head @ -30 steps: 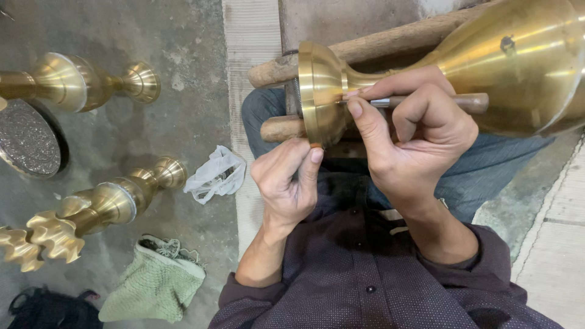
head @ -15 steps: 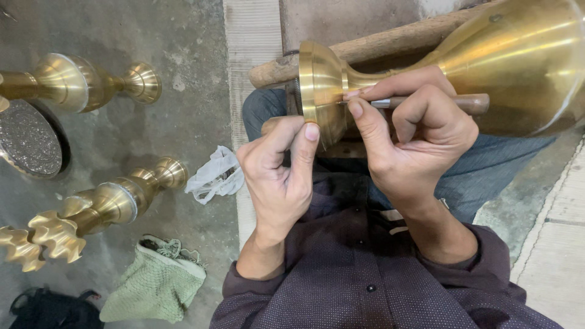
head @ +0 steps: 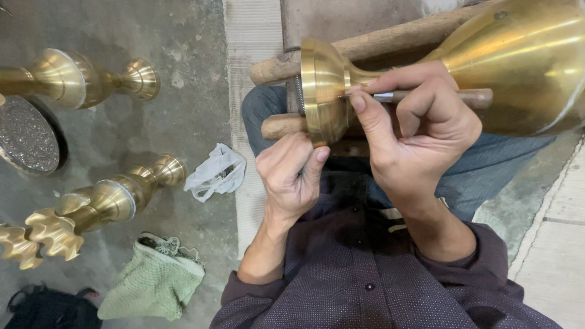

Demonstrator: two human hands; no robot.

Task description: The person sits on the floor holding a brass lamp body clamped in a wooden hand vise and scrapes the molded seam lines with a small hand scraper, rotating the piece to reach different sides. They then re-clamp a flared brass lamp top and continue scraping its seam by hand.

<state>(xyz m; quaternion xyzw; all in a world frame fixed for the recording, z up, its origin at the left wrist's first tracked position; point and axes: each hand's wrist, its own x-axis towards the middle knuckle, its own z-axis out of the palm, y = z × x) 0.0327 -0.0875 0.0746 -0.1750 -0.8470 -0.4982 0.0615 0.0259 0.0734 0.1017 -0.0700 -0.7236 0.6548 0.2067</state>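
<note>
A large brass vessel (head: 518, 67) lies across two wooden bars (head: 378, 45) over my lap, its narrow neck and round foot (head: 323, 91) pointing left. My right hand (head: 420, 128) grips a wooden-handled metal tool (head: 426, 96), its tip pressed into the groove at the neck. My left hand (head: 292, 173) sits just below the foot, fingers curled, thumb and fingertips touching the foot's lower rim.
On the concrete floor at left lie two brass pieces, one (head: 79, 76) higher up and one with scalloped flanges (head: 91, 213) lower down. There is also a dark round embossed plate (head: 24, 137), a crumpled white cloth (head: 216, 173), a green rag (head: 152, 283) and a black bag (head: 49, 307).
My left hand rose from below the bars up to the brass foot's lower rim. The right hand and tool stayed at the neck.
</note>
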